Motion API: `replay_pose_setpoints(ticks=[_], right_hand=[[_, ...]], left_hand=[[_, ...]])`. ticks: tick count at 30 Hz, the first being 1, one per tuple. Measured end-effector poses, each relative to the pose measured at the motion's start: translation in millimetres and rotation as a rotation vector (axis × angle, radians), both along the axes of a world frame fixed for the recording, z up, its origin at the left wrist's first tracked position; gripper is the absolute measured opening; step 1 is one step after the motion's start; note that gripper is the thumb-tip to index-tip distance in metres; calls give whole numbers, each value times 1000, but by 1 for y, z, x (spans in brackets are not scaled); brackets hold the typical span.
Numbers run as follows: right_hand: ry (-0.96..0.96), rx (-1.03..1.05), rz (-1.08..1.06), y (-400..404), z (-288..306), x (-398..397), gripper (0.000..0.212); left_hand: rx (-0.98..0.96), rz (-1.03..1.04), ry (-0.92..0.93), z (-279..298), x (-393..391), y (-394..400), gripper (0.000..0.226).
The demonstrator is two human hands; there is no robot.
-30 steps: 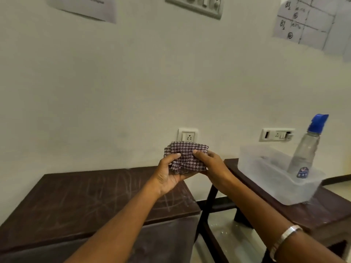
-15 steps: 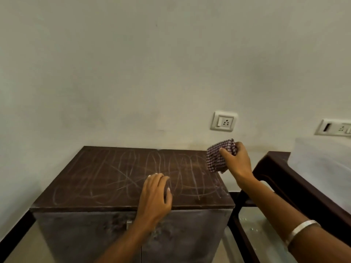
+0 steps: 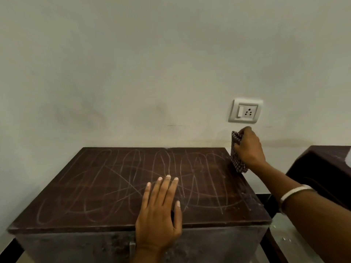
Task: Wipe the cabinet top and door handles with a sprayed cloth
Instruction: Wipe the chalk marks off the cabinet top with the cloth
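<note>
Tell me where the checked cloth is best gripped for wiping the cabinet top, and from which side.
The cloth is folded into a pad standing on edge at the cabinet top's far right corner. Best gripped across its back face from the right, as the right hand does now, leaving the flat left face free to press down. The left hand lies flat on the top.

Dark brown cabinet top [image 3: 106, 188] with pale scribbles; checked, perhaps maroon-and-white cloth [image 3: 237, 154]
</note>
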State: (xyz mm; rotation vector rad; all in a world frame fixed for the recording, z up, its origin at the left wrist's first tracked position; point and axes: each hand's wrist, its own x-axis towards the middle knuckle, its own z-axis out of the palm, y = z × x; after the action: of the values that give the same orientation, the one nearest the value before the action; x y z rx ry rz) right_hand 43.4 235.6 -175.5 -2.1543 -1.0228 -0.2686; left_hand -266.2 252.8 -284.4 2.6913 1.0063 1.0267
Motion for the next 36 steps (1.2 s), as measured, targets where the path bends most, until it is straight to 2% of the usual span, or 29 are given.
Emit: replay_pose_setpoints(ticks=[3, 6, 10, 15, 17, 24, 27, 30, 32, 35, 36], right_hand=[[-184, -107, 42, 32, -5, 13, 22], [-378, -209, 87, 60, -13, 24, 27], [-442, -330, 142, 90, -37, 27, 22], [-335, -516, 130, 98, -51, 30, 29], [-262, -568, 202, 93, -48, 39, 33], [182, -391, 468, 78, -57, 66, 27], [304, -449, 477, 81, -53, 63, 18], [353, -535, 417, 78, -51, 68, 45], [208, -562, 349, 76, -52, 68, 50], [-141, -589, 257, 76, -50, 54, 47], [-174, -576, 246, 78, -50, 51, 48]], left_hand=[[30, 13, -15, -1, 1, 3, 60], [71, 23, -56, -1, 3, 4, 60], [134, 40, -65, -3, 5, 5, 59], [110, 52, -75, -1, 6, 3, 58], [99, 45, -69, -1, 5, 3, 59], [72, 46, -77, -2, 5, 2, 58], [72, 50, -74, -2, 6, 2, 57], [78, 48, -88, -2, 5, 2, 56], [83, 46, -95, -1, 6, 2, 56], [85, 43, -94, -2, 6, 2, 56], [81, 43, -94, -2, 6, 2, 56]])
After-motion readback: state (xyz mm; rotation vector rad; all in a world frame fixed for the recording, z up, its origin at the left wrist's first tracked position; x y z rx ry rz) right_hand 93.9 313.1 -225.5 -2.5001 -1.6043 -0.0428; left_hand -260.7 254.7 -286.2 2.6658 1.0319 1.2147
